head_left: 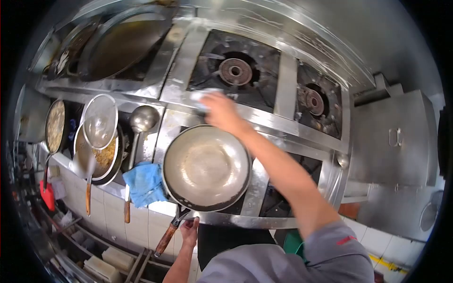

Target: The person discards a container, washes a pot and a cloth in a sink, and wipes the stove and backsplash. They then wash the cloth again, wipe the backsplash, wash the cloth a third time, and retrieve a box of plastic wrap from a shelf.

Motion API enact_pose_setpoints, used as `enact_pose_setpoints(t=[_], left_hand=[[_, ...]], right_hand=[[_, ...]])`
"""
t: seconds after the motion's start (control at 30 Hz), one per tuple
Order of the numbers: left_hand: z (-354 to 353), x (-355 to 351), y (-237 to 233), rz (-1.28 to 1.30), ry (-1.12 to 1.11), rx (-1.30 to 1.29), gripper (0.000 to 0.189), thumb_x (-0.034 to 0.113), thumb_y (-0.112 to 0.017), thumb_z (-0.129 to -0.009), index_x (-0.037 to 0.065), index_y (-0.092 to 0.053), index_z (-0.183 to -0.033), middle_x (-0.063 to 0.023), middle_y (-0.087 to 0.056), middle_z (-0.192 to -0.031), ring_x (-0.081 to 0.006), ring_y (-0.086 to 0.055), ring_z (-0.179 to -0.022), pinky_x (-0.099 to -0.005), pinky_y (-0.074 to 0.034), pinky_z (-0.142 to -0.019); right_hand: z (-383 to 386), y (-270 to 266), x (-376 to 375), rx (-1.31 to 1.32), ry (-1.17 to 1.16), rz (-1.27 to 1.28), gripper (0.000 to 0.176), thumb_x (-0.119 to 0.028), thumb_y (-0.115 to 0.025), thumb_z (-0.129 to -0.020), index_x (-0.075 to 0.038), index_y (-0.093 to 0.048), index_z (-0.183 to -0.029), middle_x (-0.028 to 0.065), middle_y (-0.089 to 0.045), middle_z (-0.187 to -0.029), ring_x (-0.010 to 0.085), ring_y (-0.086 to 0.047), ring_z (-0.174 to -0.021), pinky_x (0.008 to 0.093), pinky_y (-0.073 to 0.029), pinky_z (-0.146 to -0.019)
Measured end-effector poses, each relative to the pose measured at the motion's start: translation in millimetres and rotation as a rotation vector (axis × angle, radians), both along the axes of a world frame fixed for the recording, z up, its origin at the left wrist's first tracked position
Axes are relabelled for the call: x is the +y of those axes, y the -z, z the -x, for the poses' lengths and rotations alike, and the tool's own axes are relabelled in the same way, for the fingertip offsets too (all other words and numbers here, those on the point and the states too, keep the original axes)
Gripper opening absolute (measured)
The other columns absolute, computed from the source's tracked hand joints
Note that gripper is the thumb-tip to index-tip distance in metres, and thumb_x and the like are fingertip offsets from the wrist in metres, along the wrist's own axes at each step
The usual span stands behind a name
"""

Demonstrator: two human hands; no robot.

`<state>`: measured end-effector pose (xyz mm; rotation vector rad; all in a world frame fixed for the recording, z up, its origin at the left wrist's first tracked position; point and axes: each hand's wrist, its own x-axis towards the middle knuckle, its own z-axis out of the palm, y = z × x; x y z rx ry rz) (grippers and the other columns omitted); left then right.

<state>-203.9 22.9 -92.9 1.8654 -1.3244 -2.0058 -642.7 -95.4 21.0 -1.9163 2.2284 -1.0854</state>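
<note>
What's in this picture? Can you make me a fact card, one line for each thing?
Pan: round, on the stove
Right hand: holding a white thing, too blurred to name
Left hand: near the stove's front edge and the handle; grip unclear
Blue cloth: beside the pan
Burners: two behind the pan
Strainer: on the picture's left

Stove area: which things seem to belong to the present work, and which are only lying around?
Probably in use:
right hand
blurred white item in it
steel ledge below it

Apparently just lying about:
wide pan, near the left hand but seemingly not held
blue cloth
big steel ladle
strainer
</note>
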Motion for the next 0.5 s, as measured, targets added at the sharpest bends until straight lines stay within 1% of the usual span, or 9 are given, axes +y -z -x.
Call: enact_pose_setpoints(t=[0.03,0.1,0.17,0.23,0.27,0.3,0.33,0.4,0.5], left_hand=[[-8.2,3.6,14.5,0.013,-0.023,0.018,0.026,0.024,-0.076,-0.081,0.001,-0.063,-0.082,0.0008,-0.061,-0.074,-0.0071,-0.051,-0.067,-0.0241,-0.042,-0.063],[-5.0,0.5,7.6,-0.041,-0.014,-0.042,0.027,0.026,-0.076,-0.081,0.001,-0.063,-0.082,0.0005,-0.061,-0.073,-0.0074,-0.051,-0.068,-0.0247,-0.041,-0.064],[-2.5,-1.5,3.1,-0.029,0.019,-0.105,0.030,0.030,-0.077,-0.080,0.002,-0.064,-0.081,0.0003,-0.060,-0.072,-0.0086,-0.051,-0.067,-0.0255,-0.041,-0.065],[-1.6,1.1,5.3,0.011,0.007,-0.063,0.032,0.032,-0.077,-0.079,0.003,-0.064,-0.082,0.0005,-0.059,-0.070,-0.0088,-0.050,-0.065,-0.0250,-0.040,-0.064],[-3.7,0.4,7.8,0.006,0.029,-0.053,0.037,0.038,-0.077,-0.078,0.003,-0.064,-0.083,0.0009,-0.059,-0.070,-0.0081,-0.049,-0.063,-0.0242,-0.039,-0.060],[-2.8,-2.9,5.0,-0.001,0.041,-0.051,0.037,0.038,-0.077,-0.078,0.003,-0.064,-0.083,0.0009,-0.059,-0.070,-0.0081,-0.049,-0.063,-0.0242,-0.039,-0.060],[-0.5,-4.2,-1.9,-0.025,0.067,-0.089,0.040,0.041,-0.077,-0.077,0.004,-0.064,-0.084,0.0010,-0.058,-0.070,-0.0075,-0.049,-0.063,-0.0240,-0.038,-0.057],[-1.0,-4.3,-0.7,-0.028,0.115,-0.149,0.045,0.049,-0.075,-0.076,0.006,-0.064,-0.085,0.0019,-0.058,-0.072,-0.0056,-0.048,-0.063,-0.0231,-0.035,-0.051],[3.3,-5.3,-6.5,-0.062,0.125,-0.161,0.035,0.045,-0.072,-0.081,0.011,-0.064,-0.086,0.0042,-0.060,-0.076,-0.0056,-0.050,-0.066,-0.0231,-0.034,-0.053]], right_hand=[[-5.2,7.9,-32.6,-0.059,-0.028,-0.058,0.045,0.002,-0.065,-0.060,-0.002,-0.061,-0.105,0.0164,-0.061,-0.108,0.0346,-0.056,-0.102,0.0428,-0.047,-0.089],[-15.1,10.0,-65.7,-0.077,-0.018,0.044,0.039,0.003,-0.063,-0.061,-0.001,-0.062,-0.100,0.0150,-0.062,-0.104,0.0345,-0.057,-0.101,0.0422,-0.047,-0.088],[-7.0,2.1,-33.1,-0.107,-0.008,-0.018,0.041,0.004,-0.061,-0.061,-0.002,-0.062,-0.102,0.0145,-0.062,-0.104,0.0337,-0.057,-0.101,0.0414,-0.047,-0.088],[12.1,-1.5,29.2,-0.105,-0.026,0.073,0.043,0.004,-0.060,-0.061,-0.003,-0.063,-0.103,0.0142,-0.063,-0.104,0.0325,-0.057,-0.100,0.0402,-0.046,-0.089],[21.1,-6.6,67.5,-0.083,0.026,0.021,0.045,0.005,-0.059,-0.061,-0.002,-0.062,-0.105,0.0140,-0.062,-0.104,0.0323,-0.057,-0.101,0.0403,-0.046,-0.090],[31.3,-13.1,111.6,-0.064,0.078,-0.030,0.047,0.006,-0.058,-0.060,-0.002,-0.062,-0.107,0.0139,-0.062,-0.104,0.0321,-0.057,-0.102,0.0403,-0.045,-0.092],[46.2,-15.4,158.7,-0.123,0.089,-0.038,0.050,0.007,-0.056,-0.059,-0.003,-0.061,-0.108,0.0130,-0.062,-0.105,0.0322,-0.056,-0.105,0.0405,-0.044,-0.094],[68.9,-33.9,247.5,-0.011,0.201,-0.172,0.050,0.008,-0.054,-0.060,-0.003,-0.061,-0.108,0.0144,-0.062,-0.106,0.0335,-0.055,-0.105,0.0409,-0.044,-0.096],[105.8,-36.5,373.9,-0.010,0.402,-0.288,0.053,0.009,-0.050,-0.062,-0.004,-0.061,-0.111,0.0169,-0.061,-0.109,0.0351,-0.056,-0.106,0.0414,-0.044,-0.096]])
